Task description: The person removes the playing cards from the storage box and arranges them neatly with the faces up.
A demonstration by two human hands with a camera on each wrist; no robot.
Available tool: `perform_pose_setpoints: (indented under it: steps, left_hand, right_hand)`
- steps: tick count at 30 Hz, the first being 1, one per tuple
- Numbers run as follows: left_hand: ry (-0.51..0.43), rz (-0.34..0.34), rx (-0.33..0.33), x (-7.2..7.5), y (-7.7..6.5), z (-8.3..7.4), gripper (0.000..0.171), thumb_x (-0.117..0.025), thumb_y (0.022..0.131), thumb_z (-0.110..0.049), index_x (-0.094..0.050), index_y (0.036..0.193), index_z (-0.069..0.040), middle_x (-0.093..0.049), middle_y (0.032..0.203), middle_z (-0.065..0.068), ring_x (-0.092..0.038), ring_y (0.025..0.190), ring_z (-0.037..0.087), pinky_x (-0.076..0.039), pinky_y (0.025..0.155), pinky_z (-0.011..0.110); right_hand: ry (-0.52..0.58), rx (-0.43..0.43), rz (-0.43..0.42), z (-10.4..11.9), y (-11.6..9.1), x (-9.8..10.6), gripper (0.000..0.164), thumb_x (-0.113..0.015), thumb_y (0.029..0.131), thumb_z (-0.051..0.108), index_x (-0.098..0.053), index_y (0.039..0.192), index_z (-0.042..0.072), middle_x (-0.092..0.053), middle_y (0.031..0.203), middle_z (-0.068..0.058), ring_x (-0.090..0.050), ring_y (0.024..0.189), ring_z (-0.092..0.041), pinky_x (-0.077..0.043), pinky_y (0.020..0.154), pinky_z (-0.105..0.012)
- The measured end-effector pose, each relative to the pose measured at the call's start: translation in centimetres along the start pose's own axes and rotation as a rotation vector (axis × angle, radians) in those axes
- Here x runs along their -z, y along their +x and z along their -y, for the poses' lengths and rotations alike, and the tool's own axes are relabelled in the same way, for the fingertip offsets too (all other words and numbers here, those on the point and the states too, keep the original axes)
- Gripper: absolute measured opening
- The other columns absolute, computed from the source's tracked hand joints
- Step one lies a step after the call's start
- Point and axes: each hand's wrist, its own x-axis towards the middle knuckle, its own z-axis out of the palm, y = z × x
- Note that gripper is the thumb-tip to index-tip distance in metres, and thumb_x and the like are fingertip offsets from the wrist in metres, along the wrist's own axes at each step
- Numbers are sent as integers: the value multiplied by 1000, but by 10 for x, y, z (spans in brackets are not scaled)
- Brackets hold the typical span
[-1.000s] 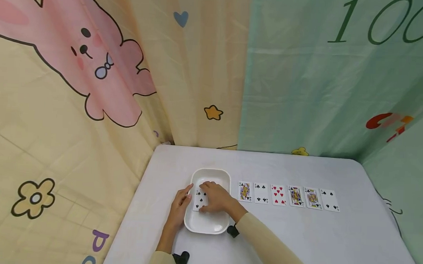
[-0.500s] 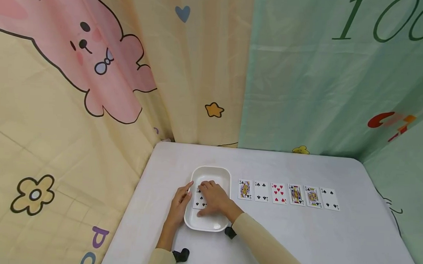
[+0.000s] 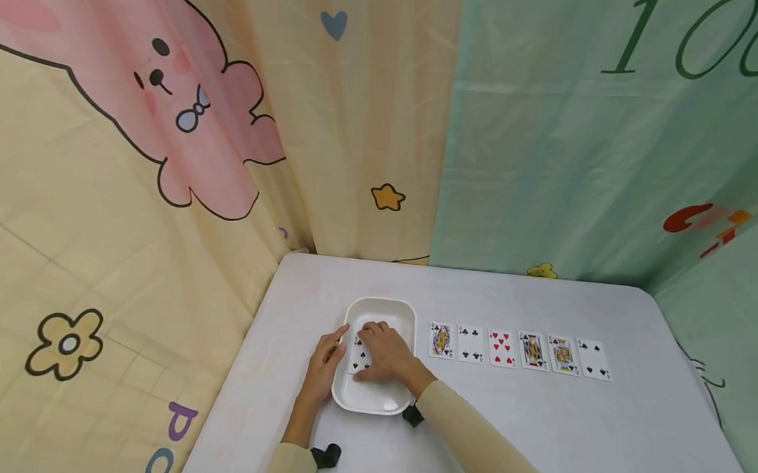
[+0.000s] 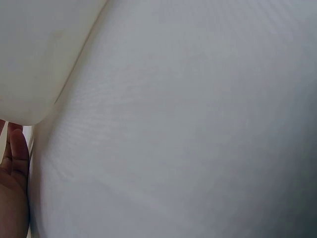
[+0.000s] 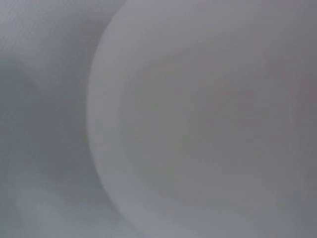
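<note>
A white tray (image 3: 370, 400) sits on the table, with a playing card (image 3: 356, 364) showing black spade pips lying face up at its left side. My right hand (image 3: 388, 355) reaches over that card, fingertips near its far end and thumb near its close end; the palm hides part of it. Whether anything is pinched there cannot be made out. Along the tray's left rim rests my left hand (image 3: 320, 373), its fingers fairly straight and touching the edge. The left wrist view shows the left hand (image 4: 15, 183) beside the tray's outer wall (image 4: 39, 59).
To the tray's right, several playing cards (image 3: 502, 349) lie face up in a row on the white table (image 3: 504, 429). Printed curtains (image 3: 372, 122) hang behind the table and at its sides. The right wrist view is blurred and shows the tray's pale rim (image 5: 106, 114).
The right thumb moved off the card's near end, then came back close to it. The left hand stays at the rim. The row of cards is unchanged; the head view shifted slightly.
</note>
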Motion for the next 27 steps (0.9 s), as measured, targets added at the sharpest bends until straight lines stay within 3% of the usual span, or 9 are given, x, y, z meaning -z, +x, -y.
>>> perform_pose_setpoints:
  steps: [5,12,15,21,27]
  left_hand:
    - [12,10,17,0,0,-1,44,-52,109,-18,-51,153,-13,-53,139,17,-55,114,25,-46,92,19]
    - [14,-38,17,-4,12,33,44,-51,109,-22,-52,153,-18,-52,140,16,-52,110,15,-44,93,19]
    - [28,-65,6,-6,12,39,43,-52,109,-26,-54,151,-22,-54,138,11,-51,109,13,-43,92,19]
    - [25,-79,5,-7,11,42,41,-53,108,-30,-56,149,-29,-55,137,6,-52,108,13,-44,92,21]
    - [34,-73,32,-6,14,39,42,-52,109,-25,-55,150,-26,-55,137,9,-51,107,14,-42,92,22]
  right_hand:
    - [29,-11,13,0,-2,0,94,-80,76,64,-51,150,13,-51,152,-6,-47,138,-26,-40,116,-42]
    - [15,-1,-4,2,-7,12,94,-81,77,61,-49,152,15,-55,147,-4,-50,133,-23,-41,114,-40]
    - [18,9,-36,1,-14,21,93,-83,76,60,-51,150,15,-58,143,-4,-53,129,-23,-43,111,-40]
    - [10,8,-62,-7,-29,33,95,-84,76,59,-49,151,12,-59,143,-5,-54,131,-24,-44,112,-42]
    - [14,11,-66,-16,-43,45,93,-87,75,55,-52,149,9,-60,143,-7,-54,131,-26,-44,111,-44]
